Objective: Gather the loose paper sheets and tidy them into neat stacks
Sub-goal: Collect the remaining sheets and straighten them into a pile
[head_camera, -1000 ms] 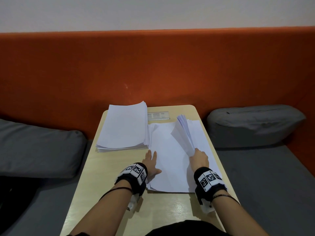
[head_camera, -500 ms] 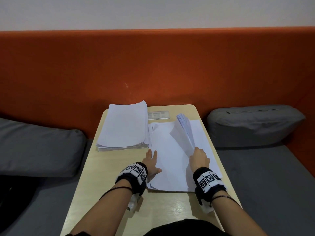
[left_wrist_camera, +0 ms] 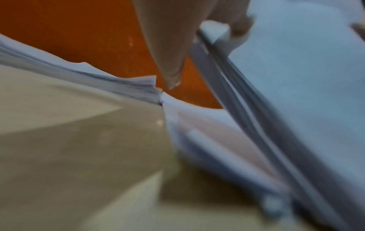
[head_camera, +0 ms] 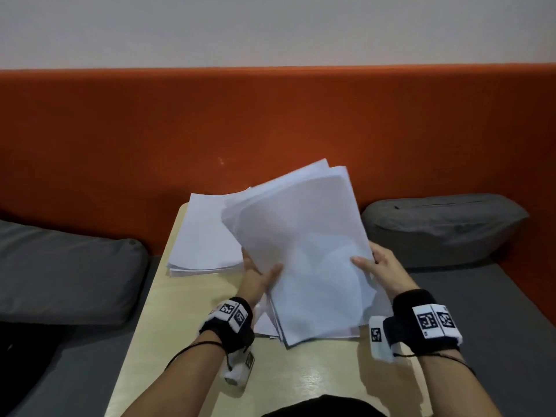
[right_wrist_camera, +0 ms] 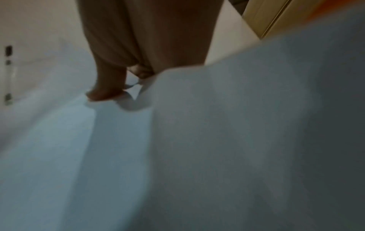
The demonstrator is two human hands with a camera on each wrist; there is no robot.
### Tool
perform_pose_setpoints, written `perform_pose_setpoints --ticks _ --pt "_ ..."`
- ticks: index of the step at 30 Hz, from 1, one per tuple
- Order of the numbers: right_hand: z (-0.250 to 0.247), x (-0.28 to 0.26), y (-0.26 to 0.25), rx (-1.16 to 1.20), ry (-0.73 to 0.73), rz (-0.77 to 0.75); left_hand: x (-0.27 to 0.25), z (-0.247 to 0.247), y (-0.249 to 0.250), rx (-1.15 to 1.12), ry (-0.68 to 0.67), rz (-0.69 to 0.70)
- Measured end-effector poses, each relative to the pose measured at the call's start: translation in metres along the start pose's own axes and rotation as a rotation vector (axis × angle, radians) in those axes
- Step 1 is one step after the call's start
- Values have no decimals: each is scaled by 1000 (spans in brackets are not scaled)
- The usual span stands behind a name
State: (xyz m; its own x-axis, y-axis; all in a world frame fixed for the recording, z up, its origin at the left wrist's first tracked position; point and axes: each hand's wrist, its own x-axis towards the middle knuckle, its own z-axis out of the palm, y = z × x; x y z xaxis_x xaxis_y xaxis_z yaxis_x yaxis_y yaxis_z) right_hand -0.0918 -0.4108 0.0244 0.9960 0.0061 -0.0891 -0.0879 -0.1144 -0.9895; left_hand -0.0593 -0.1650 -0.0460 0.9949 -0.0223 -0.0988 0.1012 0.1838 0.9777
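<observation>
Both hands hold a fanned bundle of white sheets (head_camera: pixel 304 248) tilted up above the wooden table (head_camera: pixel 186 326). My left hand (head_camera: pixel 260 276) grips its left edge, thumb on top. On the right edge, my right hand (head_camera: pixel 377 266) grips with its thumb on the top sheet. A neat paper stack (head_camera: pixel 204 236) lies at the table's back left, partly hidden by the bundle. A few sheets (head_camera: pixel 264 325) still lie flat under the bundle. In the blurred left wrist view a finger (left_wrist_camera: pixel 169 54) is beside the bundle's edge (left_wrist_camera: pixel 296 78). The right wrist view shows fingers (right_wrist_camera: pixel 110 87) pinching paper (right_wrist_camera: pixel 237 140).
An orange padded backrest (head_camera: pixel 270 121) rises behind the table. Grey cushions lie on the bench at the left (head_camera: pixel 60 266) and the right (head_camera: pixel 442 227). The near part of the table shows bare wood.
The loose sheets that lay flat have been lifted off the table. My left hand, earlier pressed flat on them, now grips the bundle; my right hand has risen with it.
</observation>
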Motion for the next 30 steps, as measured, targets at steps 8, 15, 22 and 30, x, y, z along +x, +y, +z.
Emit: perform_pose_setpoints --ticks 8,15,22,30 --pt "24 10 -26 81 331 -261 7 49 84 36 150 239" --pt "36 13 -43 183 389 -366 2 51 112 36 147 455" --pt "37 12 -38 126 378 -292 2 50 106 101 152 446" --pt "33 16 -51 177 419 -290 5 53 117 84 169 433"
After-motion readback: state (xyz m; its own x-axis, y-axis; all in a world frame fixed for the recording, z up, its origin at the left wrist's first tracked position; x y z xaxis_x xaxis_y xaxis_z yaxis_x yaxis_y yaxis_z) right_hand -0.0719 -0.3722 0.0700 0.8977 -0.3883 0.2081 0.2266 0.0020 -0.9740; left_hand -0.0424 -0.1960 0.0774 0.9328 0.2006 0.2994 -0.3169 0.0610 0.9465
